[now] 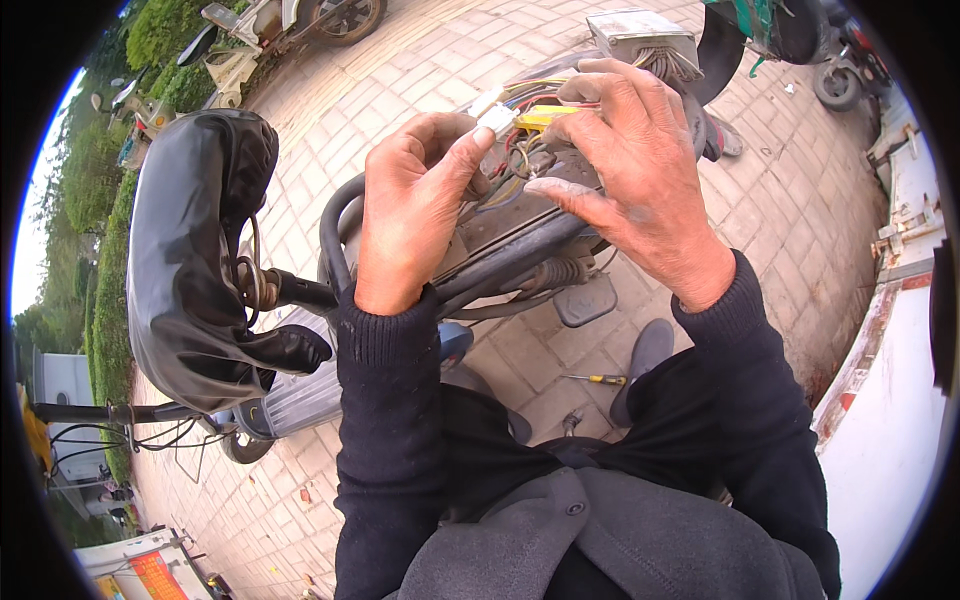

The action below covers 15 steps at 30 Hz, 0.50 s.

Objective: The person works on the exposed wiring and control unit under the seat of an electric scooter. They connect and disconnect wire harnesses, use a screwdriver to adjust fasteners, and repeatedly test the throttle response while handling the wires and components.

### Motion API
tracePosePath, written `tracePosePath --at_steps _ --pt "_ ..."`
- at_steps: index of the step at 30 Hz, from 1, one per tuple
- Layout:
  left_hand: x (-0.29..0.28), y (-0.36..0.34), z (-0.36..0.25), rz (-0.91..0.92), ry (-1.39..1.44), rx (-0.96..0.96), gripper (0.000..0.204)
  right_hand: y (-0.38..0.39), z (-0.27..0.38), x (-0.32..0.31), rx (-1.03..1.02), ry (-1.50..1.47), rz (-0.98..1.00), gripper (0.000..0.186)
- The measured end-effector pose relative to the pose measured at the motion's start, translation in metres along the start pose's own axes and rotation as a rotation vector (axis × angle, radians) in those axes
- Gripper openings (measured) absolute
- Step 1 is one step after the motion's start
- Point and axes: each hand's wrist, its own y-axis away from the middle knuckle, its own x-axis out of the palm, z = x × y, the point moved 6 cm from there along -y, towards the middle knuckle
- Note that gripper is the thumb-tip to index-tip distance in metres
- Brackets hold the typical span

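In front of me is a stripped scooter or bike with its dark frame tube (520,255) and wiring bared. My left hand (415,190) is closed, pinching a white plug connector (497,119) between thumb and fingers. A yellow piece (545,117), perhaps a connector, meets its right side. My right hand (645,165) has its index and middle fingers bent against the yellow piece, while its thumb stands apart below. Thin coloured wires (520,95) run behind the connectors, partly hidden by my fingers. A silvery metal box (640,35) with a thick wire bundle rests at the far end.
A black cover (190,260) drapes the handlebar at the left. On the paving near my shoe (650,362) lies a yellow-handled screwdriver (605,379). A white, rust-edged panel (890,370) stands close on the right. Other parked scooters (340,15) are farther off.
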Motion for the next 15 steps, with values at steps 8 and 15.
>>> tracePosePath --at_steps 8,15 --pt "0.0029 -0.0034 0.0011 -0.036 0.004 0.06 0.02 -0.0007 0.0025 0.0135 0.026 0.051 0.02 0.046" --pt "0.0015 -0.0012 0.004 -0.018 0.016 0.016 0.027 -0.0024 -0.002 0.0102 0.047 -0.077 0.039 0.033"
